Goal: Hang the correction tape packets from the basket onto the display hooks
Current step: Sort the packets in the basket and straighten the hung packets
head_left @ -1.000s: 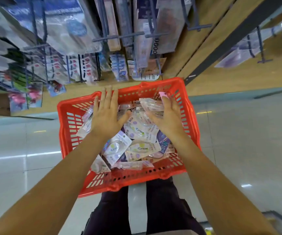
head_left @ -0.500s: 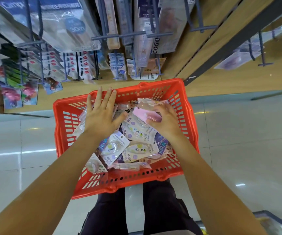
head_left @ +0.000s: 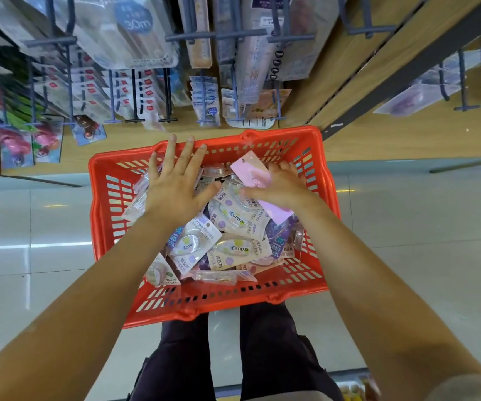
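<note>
1. A red basket (head_left: 100, 227) is seen from above, on the floor (head_left: 407, 241) in front of the display, w/ dark trouser legs (head_left: 277, 357) below its near rim.
2. The basket is filled w/ a loose pile of packets (head_left: 233, 250), lying flat and overlapping; several are printed "Campus".
3. No common direction is kept in the pile: long axes run at mixed angles, some about across the basket, some diagonal.
4. A pink packet (head_left: 252, 170) is gripped by the right hand (head_left: 284, 186), fingers curled over it and thumb stretched left across the pile.
5. The pink packet's long axis is set diagonally, one end pointing up-left toward the far rim, the other coming out under the hand at lower right; it is tilted above the pile, poss. two packets stacked, edges too blurred to tell.
6. The left hand (head_left: 172, 186) is laid flat and released, fingers spread, palm down on the pile's left side; fingertips reach the far rim.
7. Nothing is grasped by the left hand.
8. Beyond the basket, hooks (head_left: 235, 79) on a wood-look display panel (head_left: 349, 82) are seen end-on, carrying hung goods (head_left: 135, 33) incl. a pack marked "30m".
</note>
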The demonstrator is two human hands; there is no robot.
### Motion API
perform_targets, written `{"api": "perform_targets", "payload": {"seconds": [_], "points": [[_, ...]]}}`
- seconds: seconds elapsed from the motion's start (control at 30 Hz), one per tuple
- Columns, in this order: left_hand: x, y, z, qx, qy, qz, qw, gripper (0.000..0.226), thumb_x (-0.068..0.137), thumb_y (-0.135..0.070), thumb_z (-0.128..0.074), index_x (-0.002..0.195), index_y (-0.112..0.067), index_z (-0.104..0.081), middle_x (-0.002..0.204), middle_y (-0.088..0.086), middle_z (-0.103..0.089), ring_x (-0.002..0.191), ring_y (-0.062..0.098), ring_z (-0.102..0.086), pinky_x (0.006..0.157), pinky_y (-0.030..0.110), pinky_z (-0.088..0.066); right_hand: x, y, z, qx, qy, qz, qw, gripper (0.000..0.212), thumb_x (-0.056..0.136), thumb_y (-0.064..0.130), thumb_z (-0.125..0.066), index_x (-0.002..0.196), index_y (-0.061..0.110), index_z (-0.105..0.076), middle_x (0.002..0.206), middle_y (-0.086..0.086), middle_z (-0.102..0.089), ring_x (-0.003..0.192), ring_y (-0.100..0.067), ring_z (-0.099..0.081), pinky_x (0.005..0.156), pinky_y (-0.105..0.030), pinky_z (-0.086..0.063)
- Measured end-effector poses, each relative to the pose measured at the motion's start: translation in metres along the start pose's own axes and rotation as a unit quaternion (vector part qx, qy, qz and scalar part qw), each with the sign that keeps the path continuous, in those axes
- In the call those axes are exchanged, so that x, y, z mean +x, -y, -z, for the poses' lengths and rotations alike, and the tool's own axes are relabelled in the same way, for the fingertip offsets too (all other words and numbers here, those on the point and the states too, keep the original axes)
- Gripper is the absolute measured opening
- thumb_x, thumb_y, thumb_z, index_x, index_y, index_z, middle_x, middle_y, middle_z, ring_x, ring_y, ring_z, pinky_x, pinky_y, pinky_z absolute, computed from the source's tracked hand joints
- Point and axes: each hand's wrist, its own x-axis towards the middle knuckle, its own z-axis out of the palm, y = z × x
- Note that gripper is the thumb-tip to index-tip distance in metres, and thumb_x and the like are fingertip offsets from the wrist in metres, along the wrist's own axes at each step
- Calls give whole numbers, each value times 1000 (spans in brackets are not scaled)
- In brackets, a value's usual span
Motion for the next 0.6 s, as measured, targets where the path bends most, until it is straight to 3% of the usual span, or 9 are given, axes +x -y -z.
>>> {"api": "perform_targets", "payload": {"seconds": [0.13,0.23,0.3,0.43,0.53,0.6], "points": [[-1,-1,1,-6,-6,-3,1000,94,88,-81,-10,166,-27,-12,174,-2,-2,159,26,13,125,60,4,-7,5,-9,10,25,-3,1000,92,93,77,-34,159,15,-21,163,-8,-16,153,-26,-10,121,-45,-15],[-3,-2,1,-8,-16,-15,1000,98,86,-83,-13,165,-25,-18,174,2,-6,160,31,8,124,62,2,-5,3,-10,16,49,-8,999,107,73,87,-30,158,21,-25,166,-7,-18,154,-27,-11,124,-47,-16],[-4,-2,0,-16,-31,-25,999,98,87,-84,-21,164,-22,-24,173,9,-13,160,36,1,123,64,-3,-3,1,-4,19,62,0,998,116,60,92,-36,158,28,-30,166,-3,-22,153,-25,-18,122,-43,-22],[-18,-4,-12,-46,-123,-44,990,89,88,-74,-47,152,-12,-47,163,23,-34,153,44,-25,119,65,-22,-3,-2,4,44,104,50,992,85,83,73,-63,153,30,-40,157,3,-42,142,-20,-42,102,-25,-36],[-40,1,-32,-81,-169,-9,982,80,85,-66,-60,143,-12,-51,142,25,-53,132,43,-47,104,61,-41,-7,0,0,70,114,50,990,90,80,71,-67,154,30,-37,156,6,-42,142,-18,-42,103,-26,-38],[-54,4,-44,-91,-141,30,985,86,83,-70,-58,141,-7,-53,139,25,-55,128,46,-52,100,62,-44,-10,0,-3,65,97,43,992,99,77,75,-66,157,30,-30,161,4,-35,147,-21,-35,108,-28,-31]]}}
